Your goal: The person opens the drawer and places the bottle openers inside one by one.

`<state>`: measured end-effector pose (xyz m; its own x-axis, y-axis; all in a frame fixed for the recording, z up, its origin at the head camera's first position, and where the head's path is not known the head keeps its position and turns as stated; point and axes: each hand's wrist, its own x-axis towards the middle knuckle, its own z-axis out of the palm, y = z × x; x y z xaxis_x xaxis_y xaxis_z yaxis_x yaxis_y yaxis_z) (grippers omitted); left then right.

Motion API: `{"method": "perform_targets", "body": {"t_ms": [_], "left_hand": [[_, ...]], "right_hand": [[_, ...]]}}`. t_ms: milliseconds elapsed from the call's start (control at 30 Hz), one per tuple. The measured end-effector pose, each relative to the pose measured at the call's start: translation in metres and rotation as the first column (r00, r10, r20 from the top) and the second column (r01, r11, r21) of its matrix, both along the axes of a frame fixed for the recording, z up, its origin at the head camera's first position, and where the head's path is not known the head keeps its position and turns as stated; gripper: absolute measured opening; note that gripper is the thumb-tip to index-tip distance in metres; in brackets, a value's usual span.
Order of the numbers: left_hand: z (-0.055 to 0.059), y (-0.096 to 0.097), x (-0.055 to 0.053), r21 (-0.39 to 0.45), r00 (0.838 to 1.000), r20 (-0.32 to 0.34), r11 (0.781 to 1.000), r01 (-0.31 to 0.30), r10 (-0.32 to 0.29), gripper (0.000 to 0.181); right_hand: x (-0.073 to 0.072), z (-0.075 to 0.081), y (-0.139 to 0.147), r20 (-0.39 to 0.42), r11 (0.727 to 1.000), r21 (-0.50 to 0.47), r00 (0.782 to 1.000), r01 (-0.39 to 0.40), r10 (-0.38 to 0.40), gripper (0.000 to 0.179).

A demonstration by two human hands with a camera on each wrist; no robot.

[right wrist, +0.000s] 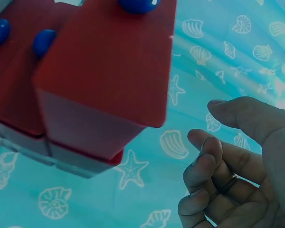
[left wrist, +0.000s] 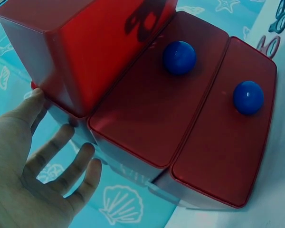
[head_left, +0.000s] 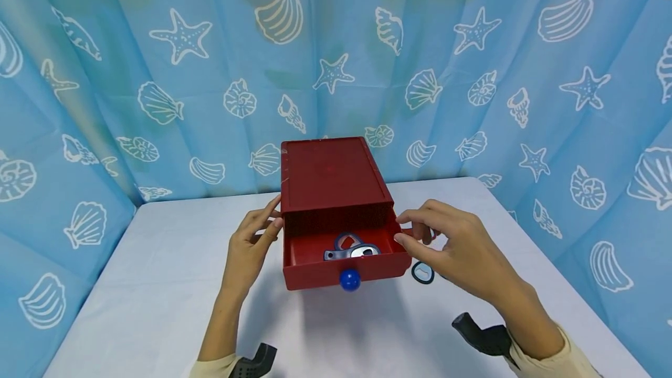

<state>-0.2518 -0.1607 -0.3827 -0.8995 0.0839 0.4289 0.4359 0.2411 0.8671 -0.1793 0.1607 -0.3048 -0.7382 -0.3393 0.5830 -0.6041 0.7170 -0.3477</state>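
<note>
A red drawer cabinet (head_left: 331,174) stands on the table, its top drawer (head_left: 315,272) pulled out, with a blue knob (head_left: 349,279) on the front. Inside lie ring-ended bottle openers (head_left: 341,254), overlapping one another. My left hand (head_left: 254,244) rests its fingertips against the cabinet's left side; the left wrist view shows those fingers spread and fairly straight. Beside the drawer's right wall is my right hand (head_left: 451,241), thumb and forefinger apart and the other fingers loosely bent. In the right wrist view that hand (right wrist: 242,166) holds nothing and does not touch the cabinet.
Another ring-shaped opener (head_left: 422,272) lies on the white table (head_left: 178,273), partly beside my right hand. Two lower drawers (left wrist: 147,95) with blue knobs are closed. A blue seashell curtain (head_left: 210,104) hangs behind and along both sides.
</note>
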Motion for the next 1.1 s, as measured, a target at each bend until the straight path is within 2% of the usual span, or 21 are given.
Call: {"method": "perform_targets", "body": {"t_ms": [200, 367, 567, 833, 1100], "left_hand": [[0.001, -0.001, 0.0, -0.014, 1.0, 0.001, 1.0, -0.014, 0.014, 0.044], [0.002, -0.001, 0.001, -0.018, 1.0, 0.015, 1.0, -0.016, 0.016, 0.044], [0.001, 0.001, 0.001, -0.02, 1.0, 0.021, 1.0, -0.013, 0.014, 0.044], [0.002, 0.002, 0.0, 0.0, 0.999, 0.035, 1.0, -0.001, 0.001, 0.045], [0.003, 0.002, 0.0, 0.007, 1.0, 0.03, 1.0, 0.002, -0.002, 0.045]], "right_hand": [[0.011, -0.019, 0.01, 0.005, 0.999, -0.027, 0.999, 0.037, -0.037, 0.035], [0.015, -0.035, 0.015, -0.025, 0.996, -0.045, 0.997, 0.071, -0.072, 0.039], [0.013, -0.05, 0.018, -0.089, 0.996, -0.085, 0.995, 0.042, -0.049, 0.035], [0.007, -0.057, 0.019, -0.128, 0.991, -0.131, 0.991, 0.025, -0.042, 0.039], [-0.002, -0.06, 0.019, -0.106, 0.99, -0.12, 0.991, 0.069, -0.082, 0.038]]}}
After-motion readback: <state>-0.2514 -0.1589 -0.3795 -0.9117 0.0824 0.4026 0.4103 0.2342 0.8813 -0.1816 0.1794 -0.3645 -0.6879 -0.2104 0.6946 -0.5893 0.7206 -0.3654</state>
